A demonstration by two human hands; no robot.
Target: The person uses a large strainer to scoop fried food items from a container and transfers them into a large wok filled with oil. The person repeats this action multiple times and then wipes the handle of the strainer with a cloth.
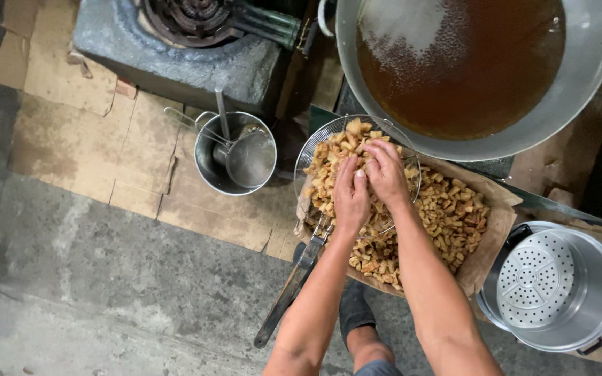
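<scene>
Head view, looking straight down: both bare hands are buried in a heap of fried golden-brown cubes (447, 209), near the middle of the picture. The left hand (350, 197) lies palm down on the pieces, fingers loosely curled and close together; whether it has closed on any pieces I cannot tell. The right hand (386, 173), touching the left at its fingertips, is cupped with bent fingers over the pieces, and its grip is likewise hidden. Both rest inside a round wire skimmer basket (315, 150), whose dark handle (286, 296) runs off toward 7 o'clock across the concrete floor (106, 278). The basket sits on the 9 o'clock end of a brown paper sheet (499, 223) that carries the rest of the cubes, spreading toward 3 o'clock. At 1 o'clock from the hands, just beyond the basket, stands a large metal wok of brown oil (475, 69) with foam near its far edge. At 9 o'clock a small steel pot (207, 167) holds a ladle (245, 157), standing on flattened cardboard (71, 139). At 11 o'clock is a gas burner on a concrete block (175, 63). At 4 o'clock a steel steamer pot with a perforated plate (552, 285) sits just beside the paper.
</scene>
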